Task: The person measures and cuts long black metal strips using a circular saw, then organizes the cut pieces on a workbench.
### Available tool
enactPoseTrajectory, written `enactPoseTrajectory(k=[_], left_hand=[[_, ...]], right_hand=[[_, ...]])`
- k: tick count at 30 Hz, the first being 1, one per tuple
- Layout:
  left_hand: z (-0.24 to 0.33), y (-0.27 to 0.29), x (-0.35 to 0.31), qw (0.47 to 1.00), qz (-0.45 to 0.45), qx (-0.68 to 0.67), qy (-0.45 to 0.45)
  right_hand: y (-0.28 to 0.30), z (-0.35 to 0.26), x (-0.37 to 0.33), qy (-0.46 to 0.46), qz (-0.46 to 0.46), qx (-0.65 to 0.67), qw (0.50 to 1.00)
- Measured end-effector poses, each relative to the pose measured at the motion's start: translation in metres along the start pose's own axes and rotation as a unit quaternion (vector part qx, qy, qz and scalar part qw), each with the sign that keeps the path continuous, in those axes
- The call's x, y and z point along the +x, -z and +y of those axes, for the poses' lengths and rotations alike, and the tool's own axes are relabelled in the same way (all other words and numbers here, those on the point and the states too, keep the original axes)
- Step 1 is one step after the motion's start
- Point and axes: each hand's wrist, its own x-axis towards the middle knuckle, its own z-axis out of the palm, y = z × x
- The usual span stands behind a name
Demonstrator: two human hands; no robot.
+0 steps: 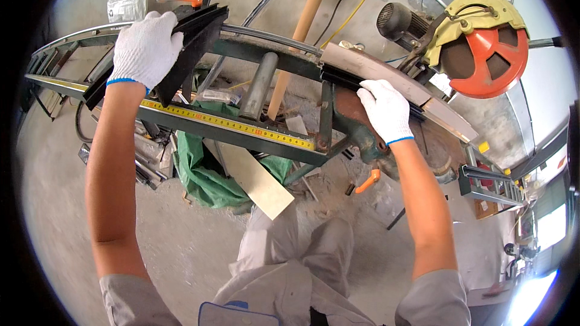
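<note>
My left hand (pixel 145 50), in a white knitted glove with a blue cuff, is closed round long black profiles (pixel 192 42) that lie slantwise across a green roller frame (pixel 241 139). My right hand (pixel 385 110), gloved the same way, presses with bent fingers on a short black profile (pixel 343 77) against the pale fence (pixel 386 75) of a cut-off saw. The saw's orange and yellow blade guard (pixel 486 54) is raised at the upper right, apart from my right hand. My fingertips are partly hidden at both pieces.
A yellow measuring tape (pixel 229 125) runs along the frame's near rail, beside a steel roller (pixel 258 86). Orange clamp levers (pixel 368 181) jut out below the saw and at the back. Green sheeting (pixel 205 175), a pale board (pixel 257 184) and offcuts lie underneath. Another roller frame (pixel 492 187) stands right.
</note>
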Motion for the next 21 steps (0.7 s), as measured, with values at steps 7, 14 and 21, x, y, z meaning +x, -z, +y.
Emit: enactPoseTrajectory(k=[7,14,21], left_hand=[[-0.002,-0.002,0.002,0.999,-0.028,-0.018,0.006],[-0.005,-0.009,0.004,1.0,-0.016,-0.013,-0.001],[-0.009,-0.014,0.003,1.0,-0.013,0.004,0.002]], right_hand=[[-0.003,0.003,0.002,0.011,-0.016,-0.02,1.0],[-0.004,0.004,0.004,0.027,-0.017,-0.012,0.999],[-0.002,-0.002,0.007,0.034,-0.032,-0.023,0.999]])
